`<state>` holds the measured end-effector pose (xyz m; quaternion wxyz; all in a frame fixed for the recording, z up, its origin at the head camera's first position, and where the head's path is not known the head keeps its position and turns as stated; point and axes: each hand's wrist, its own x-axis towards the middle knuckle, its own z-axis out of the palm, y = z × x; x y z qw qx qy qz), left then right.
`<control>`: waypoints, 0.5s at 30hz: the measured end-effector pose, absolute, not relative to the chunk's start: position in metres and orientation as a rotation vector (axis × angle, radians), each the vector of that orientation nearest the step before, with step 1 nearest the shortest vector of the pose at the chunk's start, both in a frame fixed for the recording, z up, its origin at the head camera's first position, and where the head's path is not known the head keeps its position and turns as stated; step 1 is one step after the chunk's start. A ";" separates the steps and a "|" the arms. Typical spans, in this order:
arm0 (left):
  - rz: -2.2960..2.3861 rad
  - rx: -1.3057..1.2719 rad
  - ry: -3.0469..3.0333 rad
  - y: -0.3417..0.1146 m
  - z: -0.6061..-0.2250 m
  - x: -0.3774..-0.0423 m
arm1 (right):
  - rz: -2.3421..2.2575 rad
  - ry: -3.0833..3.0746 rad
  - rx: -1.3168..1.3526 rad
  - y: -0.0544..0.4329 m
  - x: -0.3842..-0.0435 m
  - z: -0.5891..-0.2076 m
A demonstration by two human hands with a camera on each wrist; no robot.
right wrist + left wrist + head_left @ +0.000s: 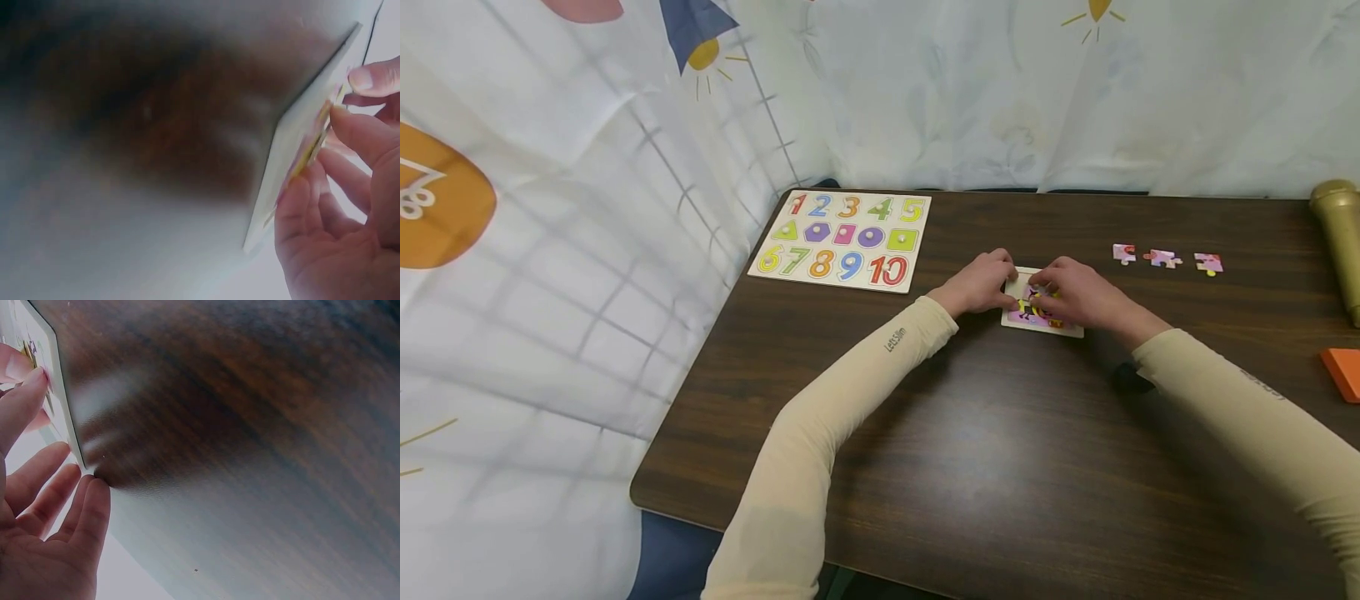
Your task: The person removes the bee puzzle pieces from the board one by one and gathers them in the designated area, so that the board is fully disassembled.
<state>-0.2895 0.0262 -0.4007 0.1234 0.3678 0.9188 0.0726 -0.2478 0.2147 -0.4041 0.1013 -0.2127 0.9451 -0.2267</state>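
A small jigsaw puzzle board (1042,327) with a pale frame and a pink, yellow and black picture lies on the dark wooden table. At its left side, my left hand (981,285) holds the board, thumb over the picture and fingertips at the frame's edge and corner. From the right, my right hand (1078,293) reaches over the picture, its thumb and fingers bent together on a puzzle piece (304,156) with yellow on it. Much of the picture is hidden under both hands. The left wrist view shows the board's pale edge (65,406) beside the left fingers.
Several loose jigsaw pieces (1163,259) lie in a row to the board's right. A number-and-shape peg board (859,242) lies at the far left. Along the right edge are a gold cylindrical object (1337,246) and an orange block (1342,373). Curtains (970,100) hang behind the table.
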 end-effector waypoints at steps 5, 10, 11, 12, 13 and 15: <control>0.210 1.073 2.677 0.026 -0.400 -0.289 | -0.665 2.781 -0.732 0.220 -0.249 -0.403; 0.209 1.072 2.677 0.026 -0.399 -0.289 | -0.675 2.790 -0.775 0.223 -0.247 -0.402; 0.211 1.071 2.678 0.026 -0.399 -0.289 | -0.678 2.792 -0.777 0.223 -0.247 -0.402; 0.208 1.069 2.679 0.026 -0.399 -0.289 | -0.681 2.794 -0.776 0.223 -0.247 -0.401; 0.206 1.069 2.679 0.026 -0.399 -0.289 | -0.687 2.794 -0.772 0.223 -0.246 -0.401; 0.193 1.070 2.678 0.026 -0.399 -0.289 | -0.695 2.796 -0.763 0.223 -0.246 -0.401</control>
